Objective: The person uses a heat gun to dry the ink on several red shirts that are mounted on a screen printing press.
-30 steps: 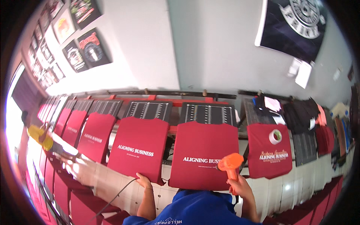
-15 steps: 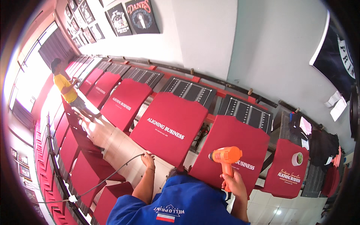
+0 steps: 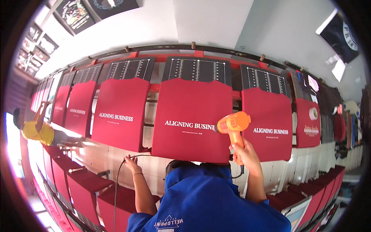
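My right hand (image 3: 248, 156) is closed around the handle of an orange heat gun (image 3: 234, 121). Its dark nozzle points left, over the right part of a dark red shirt (image 3: 193, 100) laid flat on a board, and covers the end of the shirt's white lettering (image 3: 185, 124). Lower left, my left hand (image 3: 132, 164) grips a black cable (image 3: 116, 185), which hangs down from the fingers and also runs right toward my body. Another red shirt (image 3: 266, 108) with white print lies just right of the heat gun.
More red shirts (image 3: 119, 96) on black boards with white markings (image 3: 198, 69) line the rail (image 3: 162, 48). A tape roll (image 3: 310, 114) sits on the far-right shirt. At left stands a person in a yellow shirt (image 3: 38, 133). Another row of red-covered boards (image 3: 83, 179) lies behind me.
The heat gun has moved left from one shirt to the edge of the neighbouring one. My view has turned and levelled. Both hands keep their holds.
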Motion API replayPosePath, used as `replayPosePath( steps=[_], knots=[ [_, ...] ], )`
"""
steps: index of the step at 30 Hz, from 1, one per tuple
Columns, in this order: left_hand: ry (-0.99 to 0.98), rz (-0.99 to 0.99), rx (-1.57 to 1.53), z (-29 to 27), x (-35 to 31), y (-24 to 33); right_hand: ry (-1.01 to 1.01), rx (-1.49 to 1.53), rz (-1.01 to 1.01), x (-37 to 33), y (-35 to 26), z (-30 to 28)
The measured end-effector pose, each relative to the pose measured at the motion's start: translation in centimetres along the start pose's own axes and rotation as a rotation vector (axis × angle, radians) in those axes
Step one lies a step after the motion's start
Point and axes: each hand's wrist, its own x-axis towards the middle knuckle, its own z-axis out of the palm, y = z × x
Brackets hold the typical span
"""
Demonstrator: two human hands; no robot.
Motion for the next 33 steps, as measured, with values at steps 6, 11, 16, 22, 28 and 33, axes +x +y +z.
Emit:
replayPosePath(
  steps=[6, 11, 16, 22, 28, 33],
  knots=[
    [-0.169, 0.026, -0.014, 2.9, 4.2, 4.3, 0.185, -0.056, -0.017, -0.5, -1.3, 4.3],
    [-0.158, 0.037, 0.039, 5.8, 5.4, 3.7, 0.249, -0.074, -0.037, -0.6, -1.1, 5.4],
    [0.010, 0.177, 0.341, 7.5, 2.8, 3.7, 0.274, -0.088, -0.023, -0.5, -0.5, 5.7],
    [0.066, 0.222, 0.326, 7.3, 2.7, 3.2, 0.233, -0.091, 0.039, -0.9, -1.0, 5.2],
    [0.068, 0.161, 0.437, 7.1, 3.4, 3.0, 0.221, -0.079, 0.047, -1.3, -1.3, 5.1],
    [0.069, 0.196, 0.359, 7.1, 3.4, 2.9, 0.196, -0.078, 0.041, -0.7, -0.7, 4.8]
  ],
)
